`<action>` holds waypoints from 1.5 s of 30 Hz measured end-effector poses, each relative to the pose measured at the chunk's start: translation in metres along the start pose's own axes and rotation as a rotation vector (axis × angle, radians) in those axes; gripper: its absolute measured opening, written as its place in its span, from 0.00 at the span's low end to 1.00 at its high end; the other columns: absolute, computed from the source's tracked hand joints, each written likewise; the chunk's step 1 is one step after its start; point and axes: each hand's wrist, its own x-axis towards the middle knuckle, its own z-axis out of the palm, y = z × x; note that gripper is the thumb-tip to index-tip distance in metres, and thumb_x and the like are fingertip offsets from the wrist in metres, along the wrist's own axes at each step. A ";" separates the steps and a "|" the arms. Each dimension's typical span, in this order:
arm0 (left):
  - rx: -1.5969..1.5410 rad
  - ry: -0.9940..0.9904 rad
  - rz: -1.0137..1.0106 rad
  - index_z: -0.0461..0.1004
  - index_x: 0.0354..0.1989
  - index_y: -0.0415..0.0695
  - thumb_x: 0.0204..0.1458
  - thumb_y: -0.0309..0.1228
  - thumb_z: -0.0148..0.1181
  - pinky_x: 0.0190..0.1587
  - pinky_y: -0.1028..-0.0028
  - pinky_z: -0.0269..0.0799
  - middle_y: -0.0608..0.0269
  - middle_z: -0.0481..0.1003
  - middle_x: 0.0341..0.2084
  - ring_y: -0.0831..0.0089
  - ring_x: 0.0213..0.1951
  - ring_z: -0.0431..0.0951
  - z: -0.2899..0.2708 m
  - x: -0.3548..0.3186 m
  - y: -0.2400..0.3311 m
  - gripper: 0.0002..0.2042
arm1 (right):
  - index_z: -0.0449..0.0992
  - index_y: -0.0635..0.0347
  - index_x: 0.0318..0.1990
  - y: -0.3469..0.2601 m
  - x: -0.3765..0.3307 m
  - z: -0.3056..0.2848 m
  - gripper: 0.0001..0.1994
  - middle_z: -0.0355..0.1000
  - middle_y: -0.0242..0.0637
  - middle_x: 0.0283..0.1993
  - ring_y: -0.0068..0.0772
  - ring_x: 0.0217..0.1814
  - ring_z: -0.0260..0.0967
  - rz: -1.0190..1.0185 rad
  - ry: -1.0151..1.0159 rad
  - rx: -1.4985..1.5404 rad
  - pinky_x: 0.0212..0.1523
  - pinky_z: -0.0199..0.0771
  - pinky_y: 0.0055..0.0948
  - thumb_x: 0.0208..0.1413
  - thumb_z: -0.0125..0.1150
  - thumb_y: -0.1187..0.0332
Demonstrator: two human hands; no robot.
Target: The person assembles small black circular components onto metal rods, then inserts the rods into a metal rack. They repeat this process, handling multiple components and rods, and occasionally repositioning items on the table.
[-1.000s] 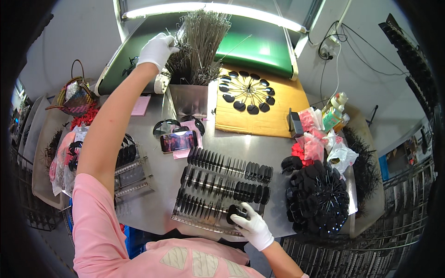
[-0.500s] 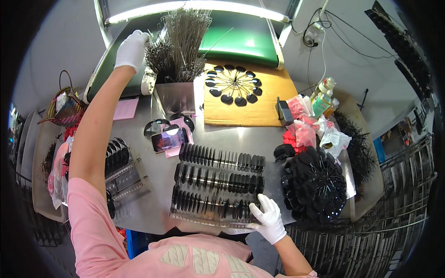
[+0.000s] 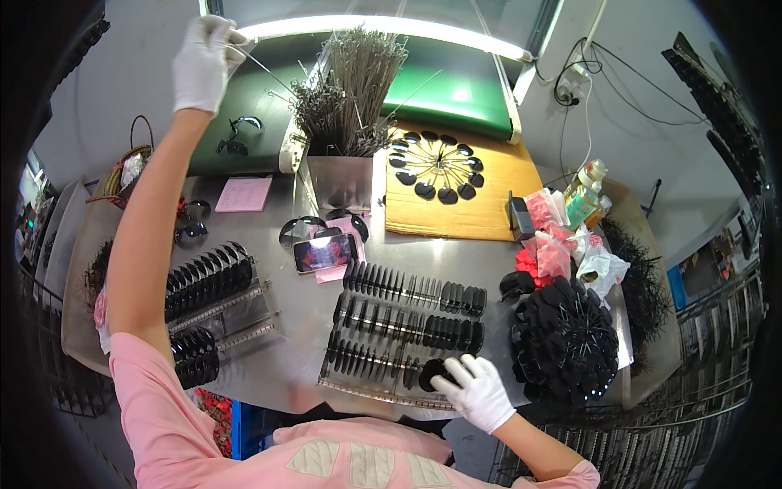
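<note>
Close to the tabletop's [image 3: 301, 359] near edge, the right hand [image 3: 479, 398] bends its fingers, slightly spread, over a round black disc [image 3: 434, 375]. The disc lies just left of the fingertips, at the front row of the disc rack [image 3: 346, 375]; whether they grip it I cannot tell. Half a second ago that disc did not show face-up there. A black heap [image 3: 562, 342] sits near the tabletop's right edge. Mid-tabletop, beyond the rack, lies a phone [image 3: 326, 253]. Farther back, a metal bin [image 3: 342, 183] holds upright wires [image 3: 358, 81], left of a cardboard sheet [image 3: 497, 216]. Beyond the tabletop's far left corner, the left hand [image 3: 202, 69], previously beside the wires, is now well apart from them, its fingers pinching a thin wire [image 3: 265, 68] that slants down toward the bunch.
</note>
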 end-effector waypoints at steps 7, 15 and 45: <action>-0.176 0.237 0.363 0.72 0.46 0.38 0.70 0.29 0.53 0.38 0.76 0.75 0.55 0.83 0.34 0.73 0.32 0.82 -0.087 -0.040 0.043 0.07 | 0.76 0.52 0.54 0.000 0.013 0.010 0.29 0.69 0.40 0.59 0.44 0.61 0.67 -0.033 0.027 0.126 0.54 0.71 0.42 0.38 0.72 0.65; -0.233 -0.046 0.352 0.69 0.47 0.39 0.71 0.33 0.50 0.32 0.75 0.60 0.56 0.77 0.29 0.77 0.26 0.64 -0.152 -0.147 0.078 0.08 | 0.74 0.55 0.55 -0.003 0.008 -0.007 0.29 0.67 0.40 0.60 0.48 0.62 0.65 0.119 -0.066 0.073 0.57 0.69 0.42 0.40 0.72 0.66; -0.173 0.057 -0.242 0.69 0.44 0.44 0.69 0.31 0.54 0.30 0.83 0.64 0.64 0.78 0.30 0.82 0.25 0.73 -0.167 -0.264 0.039 0.05 | 0.77 0.60 0.51 -0.060 -0.007 0.050 0.22 0.79 0.45 0.38 0.49 0.39 0.79 0.332 -0.146 0.354 0.39 0.80 0.44 0.56 0.67 0.54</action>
